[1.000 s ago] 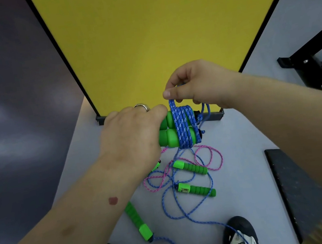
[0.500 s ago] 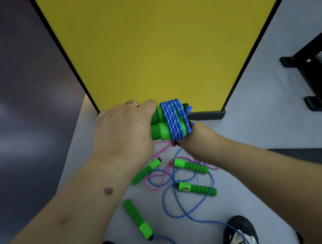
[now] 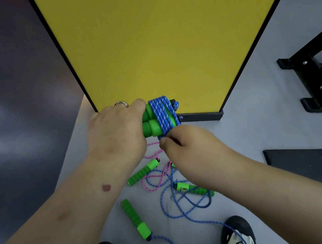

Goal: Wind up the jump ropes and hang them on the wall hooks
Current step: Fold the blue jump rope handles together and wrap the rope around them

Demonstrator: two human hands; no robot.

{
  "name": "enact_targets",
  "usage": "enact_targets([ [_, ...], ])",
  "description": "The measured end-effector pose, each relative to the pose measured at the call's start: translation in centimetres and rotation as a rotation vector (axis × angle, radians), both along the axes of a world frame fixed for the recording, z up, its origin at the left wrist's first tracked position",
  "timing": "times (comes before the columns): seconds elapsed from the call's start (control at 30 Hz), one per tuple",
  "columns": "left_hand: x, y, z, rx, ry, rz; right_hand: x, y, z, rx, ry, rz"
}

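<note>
A: How far along?

B: One blue rope (image 3: 163, 114) is nearly wound round the paired green handles (image 3: 150, 123) clenched in the left hand (image 3: 115, 133); right hand (image 3: 189, 144) fingers pinch its tail just beneath.

A: And what's left?

B: The loose ropes (image 3: 165, 184) on the floor below both hands; no hooks in sight.

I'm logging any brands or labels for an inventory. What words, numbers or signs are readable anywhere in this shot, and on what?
None can be read.
The counter handle on the floor has a small dark window on its square green end; too small and blurred to read.
The yellow panel, the held green handles, the blue rope wound on them and the shoes show no lettering.
</note>
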State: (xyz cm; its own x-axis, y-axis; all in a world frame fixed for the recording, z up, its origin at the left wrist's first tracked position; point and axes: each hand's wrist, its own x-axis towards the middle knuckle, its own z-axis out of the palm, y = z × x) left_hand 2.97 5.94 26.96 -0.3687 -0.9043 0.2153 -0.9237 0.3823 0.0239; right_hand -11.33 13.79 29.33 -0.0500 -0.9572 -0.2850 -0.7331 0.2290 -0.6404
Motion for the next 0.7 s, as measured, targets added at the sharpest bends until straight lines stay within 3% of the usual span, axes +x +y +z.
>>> enact_targets([
  [0.33,-0.7,0.6,0.2,0.029,-0.081,-0.084,-1.2,-2.8,6.0,-0.077,-0.139,-0.031],
  [0.7,-1.0,0.7,0.1,0.003,-0.084,-0.179,-3.1,-7.9,5.5,-0.119,0.006,0.122],
])
